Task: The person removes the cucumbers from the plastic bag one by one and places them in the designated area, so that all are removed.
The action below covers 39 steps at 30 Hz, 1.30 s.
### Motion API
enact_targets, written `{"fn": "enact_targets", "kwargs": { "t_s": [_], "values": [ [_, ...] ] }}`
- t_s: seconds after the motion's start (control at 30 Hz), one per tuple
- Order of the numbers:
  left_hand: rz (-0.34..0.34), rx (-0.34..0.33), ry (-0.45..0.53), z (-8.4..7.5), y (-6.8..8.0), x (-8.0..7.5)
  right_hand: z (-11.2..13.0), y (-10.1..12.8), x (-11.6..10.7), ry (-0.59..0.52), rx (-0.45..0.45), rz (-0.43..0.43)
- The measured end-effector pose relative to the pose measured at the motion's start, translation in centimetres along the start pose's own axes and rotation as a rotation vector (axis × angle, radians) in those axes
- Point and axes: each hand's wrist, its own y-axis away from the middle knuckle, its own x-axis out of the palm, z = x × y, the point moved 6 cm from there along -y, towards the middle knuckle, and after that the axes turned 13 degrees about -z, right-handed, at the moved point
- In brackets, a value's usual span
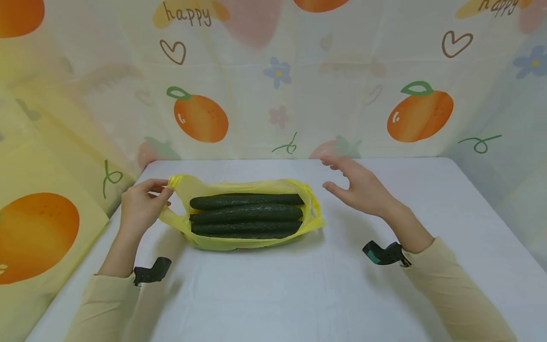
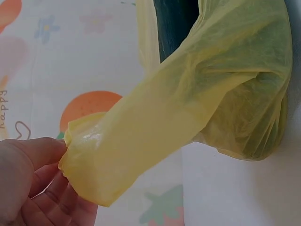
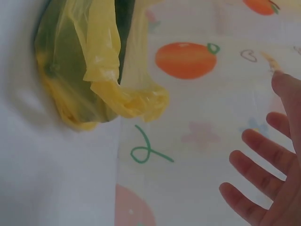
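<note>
Thin yellow plastic bag of long dark green cucumbers lies mid-table toward the far edge, likely heavy, floppy, slippery film, best taken by both handles; left hand pinches left handle, right hand open, spread, holding nothing.

Two bare hands, left hand, right hand, long pale cream sleeves to the wrists, black clip-on camera mounts under each wrist, right mount with teal detail.
</note>
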Motion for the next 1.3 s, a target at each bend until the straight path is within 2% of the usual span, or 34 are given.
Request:
{"fn": "enact_targets", "kwargs": {
  "t_s": [0.37,0.67,1.03,1.3],
  "values": [
    [-0.018,-0.042,0.001,0.7,0.3,-0.1,1.2,0.0,3.2,-0.108,-0.044,0.032],
    [-0.04,-0.047,0.021,0.7,0.4,0.0,2.5,0.1,6.3,-0.181,-0.052,0.088],
    [-0.024,-0.047,0.021,0.8,0.5,0.1,4.4,-0.3,9.2,-0.154,-0.085,0.184],
    [-0.037,-0.033,0.027,0.9,0.4,0.1,5.0,-0.6,11.6,-0.152,-0.107,0.231]
  ]
}}
